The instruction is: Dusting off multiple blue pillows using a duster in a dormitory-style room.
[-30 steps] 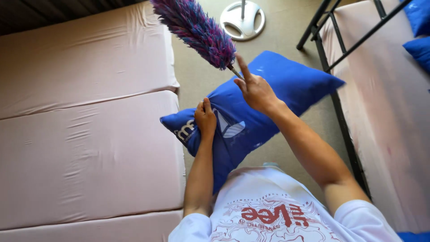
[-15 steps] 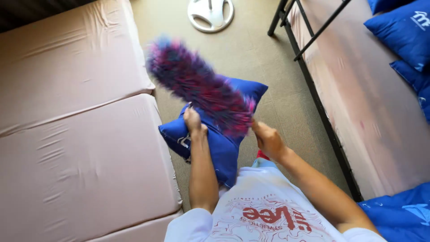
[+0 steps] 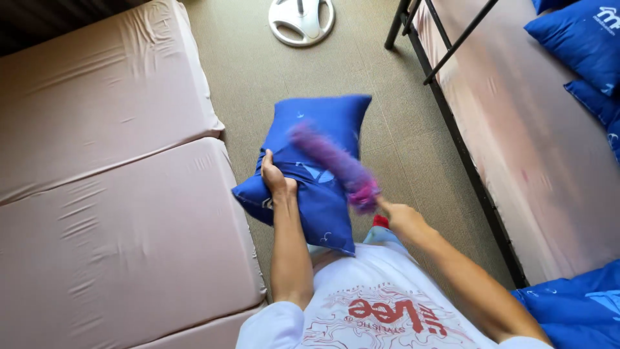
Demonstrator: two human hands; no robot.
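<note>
**Duster mid-sweep across the held blue pillow**

Head view: your left hand [image 3: 276, 179] is clamped on the left edge of the blue pillow [image 3: 316, 165], fingers wrapped over the fabric, holding it up off the carpet floor [image 3: 258, 77] in the centre of the frame, just above your white shirt [image 3: 381, 310]. Your right hand [image 3: 403, 220] sits lower right of the pillow, closed around the handle of the purple feather duster [image 3: 332, 165]; the handle itself is hidden in the fist. The duster head is motion-blurred and lies over the pillow face, touching or just off it, can't tell which.

Step, as I judge it: dusting the pillow's front face, mid-stroke. The next move calls for a firm left grip so the pillow doesn't swing, and strokes running the whole face down to the lower corner, then likely a flip for the back.

Orientation: the pillow's long axis runs from upper centre down toward your chest, slightly tilted, top corners pointing to the top of the frame. The duster's long axis runs diagonally, tip at upper left, handle end at lower right.

Around it: pink mattresses [image 3: 110, 194] fill the left, a black-framed bed [image 3: 465, 161] with more blue pillows [image 3: 575, 39] is at right, and a white round base [image 3: 301, 21] sits at top centre.
</note>
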